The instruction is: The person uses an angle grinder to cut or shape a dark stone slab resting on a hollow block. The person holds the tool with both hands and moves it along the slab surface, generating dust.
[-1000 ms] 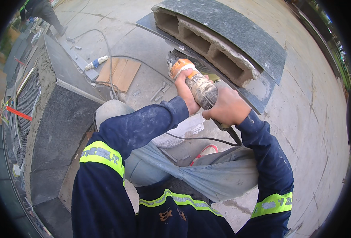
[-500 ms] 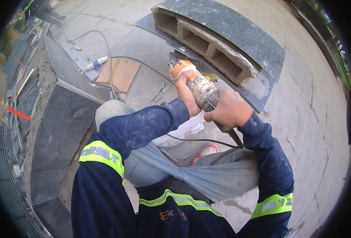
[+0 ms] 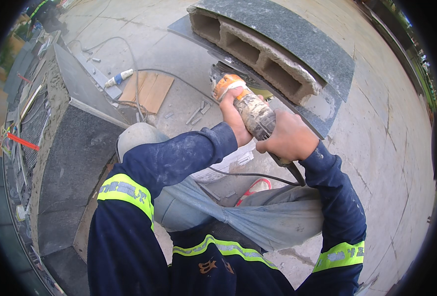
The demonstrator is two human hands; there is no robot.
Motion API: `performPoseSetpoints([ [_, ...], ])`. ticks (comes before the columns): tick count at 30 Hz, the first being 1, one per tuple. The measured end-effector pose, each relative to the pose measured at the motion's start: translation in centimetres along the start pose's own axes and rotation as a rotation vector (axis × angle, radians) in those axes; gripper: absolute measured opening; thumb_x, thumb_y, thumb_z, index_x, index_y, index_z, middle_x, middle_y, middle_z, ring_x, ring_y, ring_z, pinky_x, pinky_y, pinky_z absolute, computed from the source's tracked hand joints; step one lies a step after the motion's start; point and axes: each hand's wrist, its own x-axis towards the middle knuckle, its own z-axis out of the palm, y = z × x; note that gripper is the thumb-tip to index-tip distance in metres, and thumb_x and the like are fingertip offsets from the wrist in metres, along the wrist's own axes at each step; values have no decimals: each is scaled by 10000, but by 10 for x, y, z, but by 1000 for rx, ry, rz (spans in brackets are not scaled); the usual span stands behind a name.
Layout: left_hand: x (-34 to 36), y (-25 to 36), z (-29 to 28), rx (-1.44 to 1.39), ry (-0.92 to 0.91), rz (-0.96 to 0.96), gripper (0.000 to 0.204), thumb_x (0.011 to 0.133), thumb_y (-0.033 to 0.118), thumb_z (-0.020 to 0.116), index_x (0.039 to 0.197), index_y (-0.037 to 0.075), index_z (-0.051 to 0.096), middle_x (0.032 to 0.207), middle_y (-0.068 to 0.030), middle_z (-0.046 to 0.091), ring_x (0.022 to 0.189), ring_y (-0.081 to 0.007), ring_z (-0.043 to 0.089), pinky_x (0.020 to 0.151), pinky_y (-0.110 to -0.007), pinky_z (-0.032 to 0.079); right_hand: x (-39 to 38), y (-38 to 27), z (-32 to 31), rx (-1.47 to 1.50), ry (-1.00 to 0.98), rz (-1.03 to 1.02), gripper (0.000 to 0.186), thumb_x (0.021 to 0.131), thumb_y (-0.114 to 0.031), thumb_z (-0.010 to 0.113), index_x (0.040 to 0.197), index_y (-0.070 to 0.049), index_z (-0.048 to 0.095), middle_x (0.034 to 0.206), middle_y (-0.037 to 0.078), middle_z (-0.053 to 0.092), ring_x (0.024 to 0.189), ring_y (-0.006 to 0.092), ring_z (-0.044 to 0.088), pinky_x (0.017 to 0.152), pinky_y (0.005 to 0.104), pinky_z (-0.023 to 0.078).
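Both my hands are closed around a dusty orange and grey angle grinder (image 3: pixel 252 112). My left hand (image 3: pixel 234 112) wraps its front body just behind the orange head, and my right hand (image 3: pixel 290 137) grips the rear, where the black cord leaves. The grinder's head is beside the edge of a grey stone slab (image 3: pixel 329 111); the disc's contact with it cannot be made out. A hollow concrete block (image 3: pixel 250 52) lies on that slab, and a second, dark speckled slab (image 3: pixel 287 34) rests on top of the block.
To the left stands a low wall clad in dark stone (image 3: pixel 77 172), with mesh and rubble behind it. A blue and white plug connector (image 3: pixel 119 78) lies by a wooden board (image 3: pixel 154 91). Stone offcuts (image 3: pixel 196 114) and a cable are on the concrete floor. Another person (image 3: pixel 45 15) is far left.
The grinder and both hands have hardly moved; my right hand sits very slightly farther right. At the far upper left, the other person's posture has changed.
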Motion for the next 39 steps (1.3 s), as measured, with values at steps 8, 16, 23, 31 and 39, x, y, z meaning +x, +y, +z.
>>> performPoseSetpoints([
  [8,1,-1,-2,31,25,-1,522,740,424,569,1036,10,456,871,-134,578,818,-292,595,780,-425,511,-1,-1,-2,23,-14,25,692,553,-373,762,950,154,554,890,294,616,893,394,624,804,383,501],
  [16,6,5,-2,38,39,27,518,746,419,566,1056,22,443,867,-133,575,813,-290,596,773,-427,513,10,-2,1,23,-7,8,673,550,-355,754,951,149,558,905,293,617,895,398,625,804,380,502],
  [23,19,17,-8,29,1,15,522,750,420,564,1058,17,438,868,-135,571,804,-294,595,767,-430,514,24,-6,0,61,-11,-1,674,545,-352,759,956,143,560,910,290,618,902,391,627,804,379,502],
  [31,26,24,-6,33,66,40,516,757,424,560,1047,11,457,878,-139,574,811,-301,599,765,-440,515,38,-10,-1,86,-28,10,639,542,-325,771,954,119,569,893,258,635,869,365,642,793,364,507],
  [39,26,44,-3,79,71,181,553,745,425,576,1094,14,456,883,-138,587,815,-300,603,775,-436,515,61,-14,4,82,19,-94,578,538,-313,757,919,87,584,854,252,639,835,366,647,774,375,514],
])
